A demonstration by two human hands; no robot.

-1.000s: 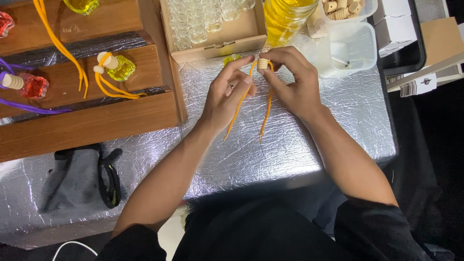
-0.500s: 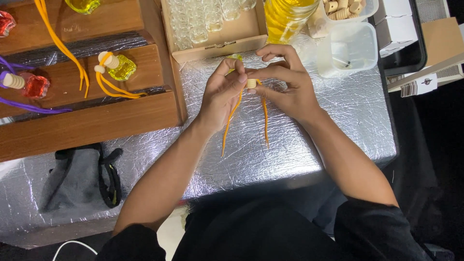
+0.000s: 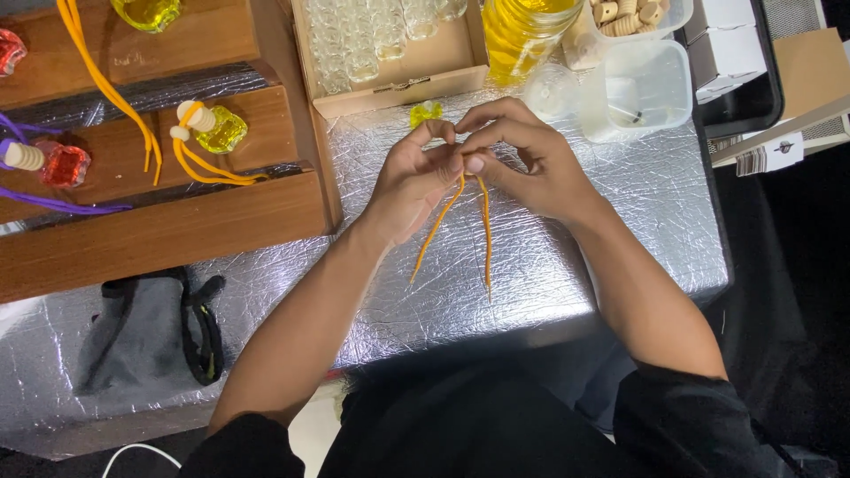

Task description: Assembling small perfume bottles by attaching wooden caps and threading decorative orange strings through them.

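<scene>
My left hand [image 3: 412, 177] and my right hand [image 3: 531, 164] meet above the silver foil table [image 3: 567, 265]. Between their fingertips they pinch the top of an orange cord [image 3: 485, 235], whose two ends hang down toward me. The small wooden cap on the cord is hidden by my fingers. Just beyond my hands a small yellow glass bottle [image 3: 427, 112] sits on the foil.
A cardboard box of clear small bottles [image 3: 381, 44] and a jar of yellow liquid [image 3: 522, 31] stand at the back. Clear plastic tubs [image 3: 642, 84] hold wooden caps. Wooden trays [image 3: 177, 195] at left carry finished bottles with cords. A grey pouch [image 3: 133, 332] lies lower left.
Both hands moved slightly toward me and closed together over the wooden cap, which no longer shows. The cord's ends now hang straighter.
</scene>
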